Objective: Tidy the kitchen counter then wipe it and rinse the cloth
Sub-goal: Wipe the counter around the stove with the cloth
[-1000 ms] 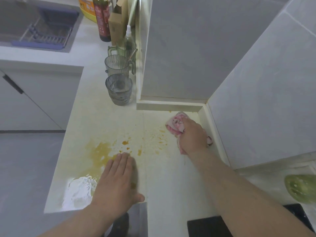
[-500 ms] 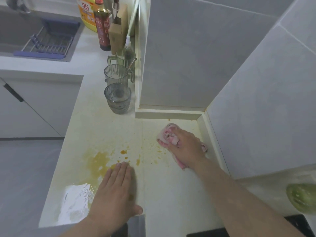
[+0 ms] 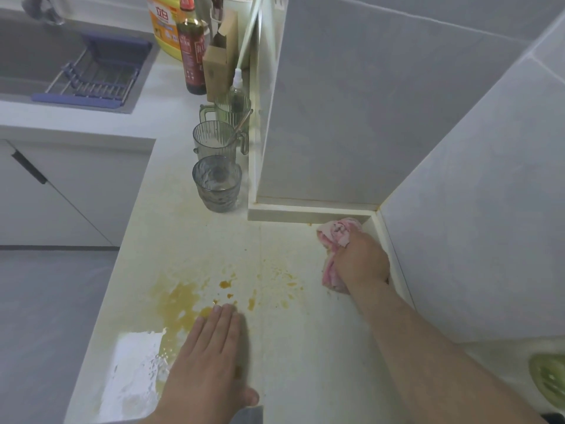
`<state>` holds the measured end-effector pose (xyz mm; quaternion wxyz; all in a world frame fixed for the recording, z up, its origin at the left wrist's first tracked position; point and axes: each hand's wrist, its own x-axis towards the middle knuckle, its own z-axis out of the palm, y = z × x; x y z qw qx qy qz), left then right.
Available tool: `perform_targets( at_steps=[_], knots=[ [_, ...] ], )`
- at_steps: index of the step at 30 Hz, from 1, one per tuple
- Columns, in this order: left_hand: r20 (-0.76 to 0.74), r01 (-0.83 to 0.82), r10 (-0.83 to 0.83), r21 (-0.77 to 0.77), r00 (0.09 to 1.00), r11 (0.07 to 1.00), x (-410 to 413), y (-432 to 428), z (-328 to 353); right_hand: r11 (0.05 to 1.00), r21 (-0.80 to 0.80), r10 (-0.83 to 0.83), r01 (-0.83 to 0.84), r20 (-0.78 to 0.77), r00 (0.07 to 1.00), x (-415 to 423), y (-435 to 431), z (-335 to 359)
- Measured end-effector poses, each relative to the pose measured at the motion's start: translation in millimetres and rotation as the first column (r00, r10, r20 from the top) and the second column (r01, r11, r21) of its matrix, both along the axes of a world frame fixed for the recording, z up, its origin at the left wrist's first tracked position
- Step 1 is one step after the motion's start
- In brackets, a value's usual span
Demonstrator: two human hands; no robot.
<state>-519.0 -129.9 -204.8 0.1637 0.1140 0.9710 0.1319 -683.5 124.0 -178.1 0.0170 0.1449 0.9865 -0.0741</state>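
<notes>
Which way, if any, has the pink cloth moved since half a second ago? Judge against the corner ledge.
Yes. The pink cloth slid right and back, into the corner ledge.

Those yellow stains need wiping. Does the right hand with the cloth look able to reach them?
Probably yes: the right hand grips the pink cloth, and bare counter lies between it and the yellow stains.

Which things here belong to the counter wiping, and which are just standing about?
In the job: pink cloth, gripped by the right hand in the back corner; left hand, flat on the counter; yellow-brown spill; sink, for rinsing.

Standing about: grey tumbler; clear mug; green mug; dark bottle; yellow jug; green object at the right edge.
</notes>
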Motion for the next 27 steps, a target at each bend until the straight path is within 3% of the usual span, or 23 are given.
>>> perform_targets(
  at_steps=[7,13,19,21,23,27],
  knots=[
    [-0.005,0.018,-0.018,-0.011,1.0,1.0,2,-3,-5,1.0,-0.004,0.006,-0.007,-0.058,0.998,2,-17,-1],
    [0.0,0.02,-0.02,0.002,1.0,1.0,4,-1,0,0.975,-0.066,0.21,-0.213,-0.053,0.976,6,-46,-1],
    [0.014,0.029,-0.029,-0.007,0.999,1.0,9,-4,2,0.865,-0.179,0.484,-0.47,0.042,0.874,1,-58,-1],
    [-0.084,0.091,-0.092,-0.02,0.992,0.996,5,-6,11,0.829,-0.346,0.482,-0.44,0.042,0.875,5,-51,3],
    [-0.222,0.117,-0.109,0.024,0.969,0.993,-13,-6,20,0.808,-0.444,0.404,-0.388,-0.062,0.913,15,-34,8],
    [-0.34,0.225,-0.126,0.271,0.932,0.936,-83,9,43,0.912,-0.32,0.215,-0.258,-0.165,0.963,46,13,0]
  ],
)
